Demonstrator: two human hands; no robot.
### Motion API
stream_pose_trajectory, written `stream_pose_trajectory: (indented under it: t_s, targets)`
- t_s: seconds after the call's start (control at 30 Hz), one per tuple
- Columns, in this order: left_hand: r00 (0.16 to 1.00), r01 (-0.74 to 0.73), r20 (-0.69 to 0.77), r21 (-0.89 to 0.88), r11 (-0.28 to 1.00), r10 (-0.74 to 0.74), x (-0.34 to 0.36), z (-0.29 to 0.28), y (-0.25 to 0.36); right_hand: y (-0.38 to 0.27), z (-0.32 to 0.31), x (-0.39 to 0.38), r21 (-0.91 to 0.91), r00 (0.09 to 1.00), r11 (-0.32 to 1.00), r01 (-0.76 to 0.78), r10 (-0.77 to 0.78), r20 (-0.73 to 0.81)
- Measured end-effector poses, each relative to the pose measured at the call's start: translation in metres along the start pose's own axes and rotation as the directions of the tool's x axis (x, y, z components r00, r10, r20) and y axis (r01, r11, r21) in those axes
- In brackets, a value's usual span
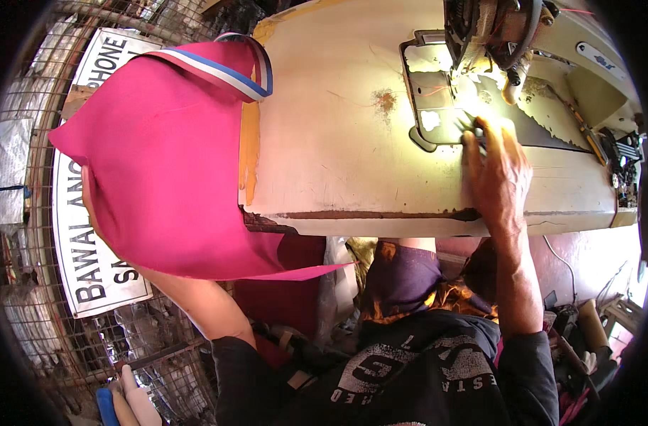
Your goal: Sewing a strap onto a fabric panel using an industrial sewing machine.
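Observation:
A large piece of bright pink fabric [167, 156] hangs off the left end of the sewing table [324, 156]. My left hand [89, 199] holds it up from beneath; only a sliver of the hand shows, and the fabric hides its fingers. A blue, white and red striped ribbon [217, 71] loops along the fabric's far edge. Beside the needle area of the sewing machine [480, 42], my right hand [505, 167] rests with bent fingers closed around a small dark, pointed thing [469, 122]. Glare from the machine lamp blurs what it is.
A yellow-handled tool [586, 131] lies at the right of the machine bed, near small dark parts [625, 153]. To the left stands a wire mesh [36, 234] with white signs [96, 255] on it. The table's front edge [380, 215] is chipped and worn.

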State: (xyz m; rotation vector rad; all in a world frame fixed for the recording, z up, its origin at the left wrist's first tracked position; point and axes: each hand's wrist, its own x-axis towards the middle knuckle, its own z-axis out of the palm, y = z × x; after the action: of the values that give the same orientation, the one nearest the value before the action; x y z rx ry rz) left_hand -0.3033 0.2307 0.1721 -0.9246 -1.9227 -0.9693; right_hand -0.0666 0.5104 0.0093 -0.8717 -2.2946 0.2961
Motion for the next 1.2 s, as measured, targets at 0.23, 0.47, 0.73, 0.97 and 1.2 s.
stream_pose_trajectory:
  t_s: [0.23, 0.47, 0.73, 0.97, 1.2]
  targets:
    - [0.998, -0.022, 0.056, 0.064, 0.998, 0.019, 0.012, -0.001, -0.005, 0.015, -0.003, -0.004, -0.203, 0.997, 0.978, 0.056, -0.065, -0.040]
    - [0.979, -0.195, 0.111, 0.275, 0.941, 0.171, 0.010, -0.004, -0.002, 0.015, -0.002, -0.004, -0.127, 0.992, 0.987, 0.096, -0.106, -0.069]
    - [0.950, 0.311, 0.066, -0.311, 0.898, -0.306, 0.005, -0.002, -0.012, 0.017, -0.001, -0.006, -0.113, 0.996, 0.991, 0.071, -0.075, -0.038]
    - [0.962, 0.273, 0.100, -0.263, 0.925, -0.255, 0.005, 0.000, -0.006, 0.017, -0.001, -0.006, -0.109, 0.997, 0.993, 0.053, -0.058, -0.048]
    - [0.966, 0.248, 0.130, -0.243, 0.938, -0.222, 0.000, 0.004, 0.005, 0.017, -0.001, -0.006, -0.091, 0.996, 0.994, 0.064, -0.070, -0.063]
